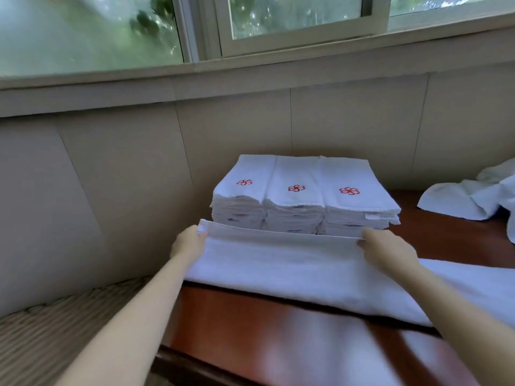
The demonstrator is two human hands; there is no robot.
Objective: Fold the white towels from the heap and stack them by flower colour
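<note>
1. Surroundings: three side-by-side stacks of folded towels (303, 196) stand at the back of the brown wooden table (278, 330), against the tiled wall (139, 151) under the window (250, 23). Each top towel shows a red flower (296, 188).
2. The heap of unfolded towels (471, 199) lies at the far right on the table, well apart from the stacks.
3. A woven seat surface (41, 338) lies left of the table. Nothing stands between the hands and the stacks.
4. Writing: a small tag (372, 216) sticks out of the right stack; unreadable.
5. White towel (292, 263) lies across the table just in front of the stacks, its far edge lifted.
6. Left hand (189, 242) pinches the far-left corner, fingers curled round the hem.
7. Right hand (387, 246) pinches the far edge at the right, fingertips on the fold.
</note>
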